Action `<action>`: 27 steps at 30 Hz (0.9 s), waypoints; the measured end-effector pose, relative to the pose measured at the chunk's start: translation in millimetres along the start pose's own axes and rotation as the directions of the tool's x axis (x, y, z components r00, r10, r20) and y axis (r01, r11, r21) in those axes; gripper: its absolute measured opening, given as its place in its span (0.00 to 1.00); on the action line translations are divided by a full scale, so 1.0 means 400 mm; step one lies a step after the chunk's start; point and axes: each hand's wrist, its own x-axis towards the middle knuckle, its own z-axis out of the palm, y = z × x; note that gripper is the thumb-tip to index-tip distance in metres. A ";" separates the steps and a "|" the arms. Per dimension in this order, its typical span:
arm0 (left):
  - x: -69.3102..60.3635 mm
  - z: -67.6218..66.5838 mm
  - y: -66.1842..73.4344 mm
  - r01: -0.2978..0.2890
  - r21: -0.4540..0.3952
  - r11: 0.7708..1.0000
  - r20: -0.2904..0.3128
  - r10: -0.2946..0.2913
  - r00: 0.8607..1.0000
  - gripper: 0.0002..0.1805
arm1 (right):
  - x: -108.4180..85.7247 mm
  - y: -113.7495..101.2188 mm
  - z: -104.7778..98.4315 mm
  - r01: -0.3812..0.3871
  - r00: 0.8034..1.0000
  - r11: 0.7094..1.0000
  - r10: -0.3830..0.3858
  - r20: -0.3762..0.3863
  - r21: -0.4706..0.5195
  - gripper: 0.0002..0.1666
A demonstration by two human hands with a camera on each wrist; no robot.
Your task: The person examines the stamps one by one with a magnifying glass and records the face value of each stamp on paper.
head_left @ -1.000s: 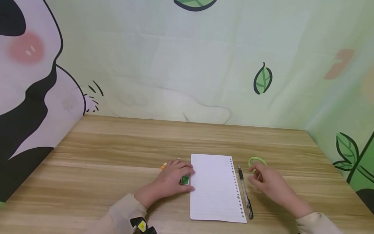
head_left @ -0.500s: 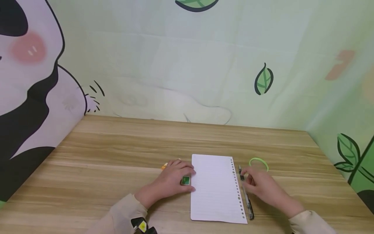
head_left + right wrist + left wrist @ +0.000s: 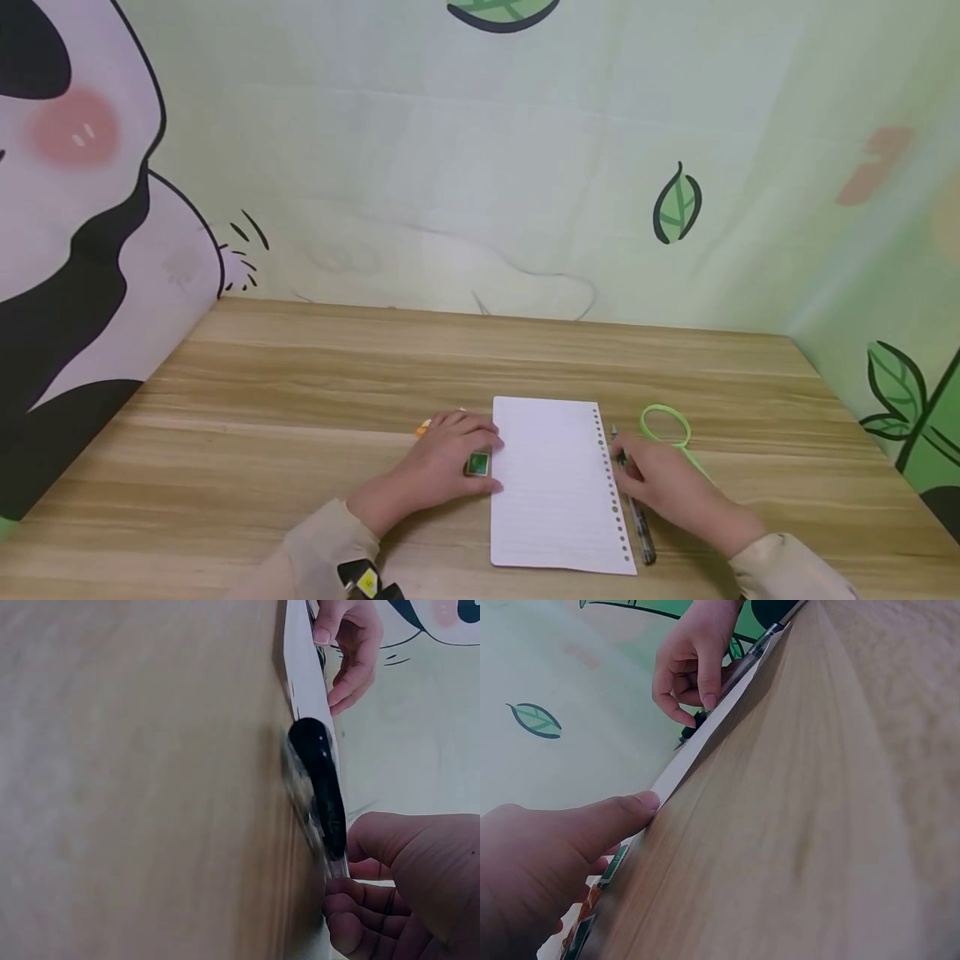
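Note:
A lined sheet of white loose-leaf paper (image 3: pixel 555 492) lies on the table, its punched holes along the right side. My left hand (image 3: pixel 450 462) rests at its left edge, thumb and fingertips touching the paper. Under that palm is a small thing with a green square (image 3: pixel 477 464), mostly covered; an orange bit (image 3: pixel 423 427) pokes out beyond the fingers. To the right of the sheet lies a clear pen with black ends (image 3: pixel 643 533). My right hand (image 3: pixel 667 483) pinches the pen near its tip, between thumb and fingers. The right wrist view shows the pen's black clip end (image 3: pixel 319 780) close up.
A bright green ring with a thin straight tail (image 3: pixel 666 407) lies behind my right hand, partly hidden. The wooden table (image 3: pixel 337 358) meets a pale printed wall (image 3: pixel 420 183) at the back, with another printed wall at the right.
My right hand has moved left from beside the green ring to the pen and closed its fingers on it. The green tail has come into view. My left hand has stayed put.

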 end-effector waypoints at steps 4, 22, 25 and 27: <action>-0.002 0.003 0.000 0.004 -0.003 1.000 0.005 -0.004 1.000 0.26 | -0.002 -0.002 0.002 -0.006 1.000 1.000 0.006 0.008 -0.005 0.08; 0.000 -0.001 0.001 0.009 -0.005 1.000 0.005 -0.009 1.000 0.26 | 0.016 -0.013 -0.065 0.072 0.988 0.997 -0.066 -0.141 0.041 0.08; 0.000 -0.001 0.002 0.008 -0.007 1.000 0.012 -0.008 1.000 0.26 | 0.017 -0.021 -0.069 0.062 0.982 0.998 -0.055 -0.178 0.034 0.07; -0.001 -0.001 0.002 0.006 -0.009 1.000 0.014 -0.006 1.000 0.26 | 0.017 -0.025 -0.070 0.064 0.977 0.997 -0.056 -0.204 0.033 0.07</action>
